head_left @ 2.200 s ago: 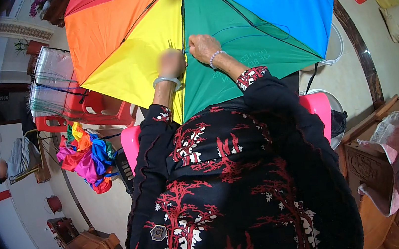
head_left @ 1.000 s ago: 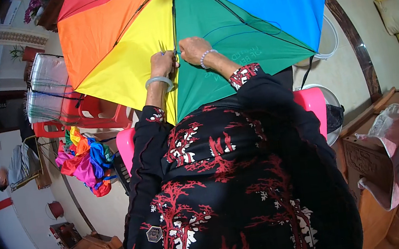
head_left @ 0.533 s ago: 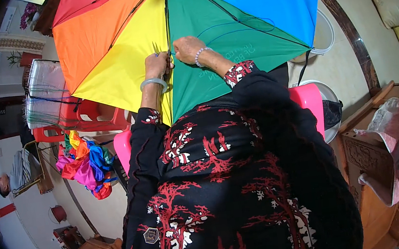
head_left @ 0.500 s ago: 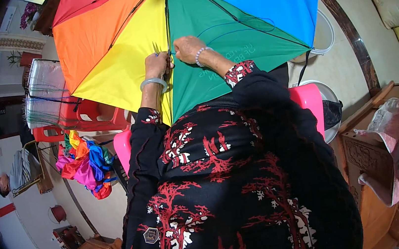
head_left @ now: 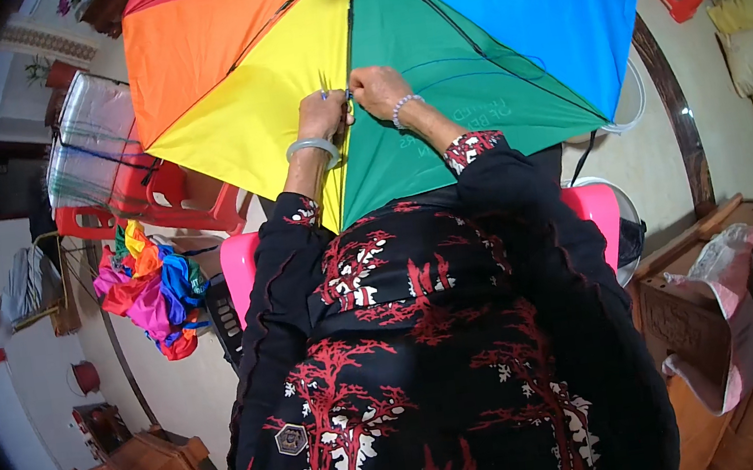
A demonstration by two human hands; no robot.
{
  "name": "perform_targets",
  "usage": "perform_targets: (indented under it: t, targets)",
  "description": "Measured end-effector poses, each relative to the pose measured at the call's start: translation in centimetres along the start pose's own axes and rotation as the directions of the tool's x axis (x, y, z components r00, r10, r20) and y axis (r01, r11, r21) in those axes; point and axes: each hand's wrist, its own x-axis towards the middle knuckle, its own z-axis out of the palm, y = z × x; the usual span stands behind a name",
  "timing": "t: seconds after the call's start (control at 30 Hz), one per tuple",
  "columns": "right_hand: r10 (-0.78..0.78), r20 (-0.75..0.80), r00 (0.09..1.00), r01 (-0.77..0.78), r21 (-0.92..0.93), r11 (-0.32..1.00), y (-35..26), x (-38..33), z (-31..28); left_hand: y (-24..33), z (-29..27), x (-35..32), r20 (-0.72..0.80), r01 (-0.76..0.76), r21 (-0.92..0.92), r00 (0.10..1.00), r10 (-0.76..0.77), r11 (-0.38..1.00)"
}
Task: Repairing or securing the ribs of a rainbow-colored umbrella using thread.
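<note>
room: pale floor [head_left: 670,133] all round, red stools [head_left: 205,216] to the left, carved wooden furniture [head_left: 688,319] near right.
umbrella: rainbow umbrella [head_left: 400,44] spread with its inside up, far of the lap, its near edge against the person's front.
left hand: left hand [head_left: 322,119], fingers curled, grip narrow around a pointed metal tool [head_left: 323,82], beside the rib [head_left: 352,12] between yellow and green panels.
right hand: right hand [head_left: 380,91] in a tight pinch, seemingly on blue thread [head_left: 444,60] that loops right over the green panel.
change: compared with half a second ago, the fingertips sit closer together at the same rib; this suggests close work centred on one spot.
edges: left, the canopy comes close to the stools; right, floor shows beyond the blue panel.
elbow room: pink chair [head_left: 594,208] flanks both forearms; the far side gives more reach.
</note>
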Motion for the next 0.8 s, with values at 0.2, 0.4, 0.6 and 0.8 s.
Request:
perform_targets:
  t: [0.2,0.4,0.6,0.8]
  targets:
    - [-0.074,-0.086,0.994,0.074,0.004,0.997,0.7,0.9,0.2,0.4,0.2,0.5,-0.035,-0.103,0.157,0.993,0.109,0.982]
    - [-0.146,-0.130,0.981,0.145,-0.016,0.989,0.7,0.1,0.3,-1.3,1.3,1.2,-0.176,-0.180,0.297,0.955,0.239,0.938]
    - [-0.230,-0.263,0.937,0.228,-0.042,0.973,-0.6,-1.6,-0.4,-0.5,1.9,-1.3,-0.323,-0.119,0.218,0.928,0.187,0.968]
    - [-0.242,-0.126,0.962,0.217,-0.183,0.959,-0.8,-1.1,0.0,-0.6,2.1,-0.8,-0.327,-0.163,0.275,0.911,0.252,0.947]
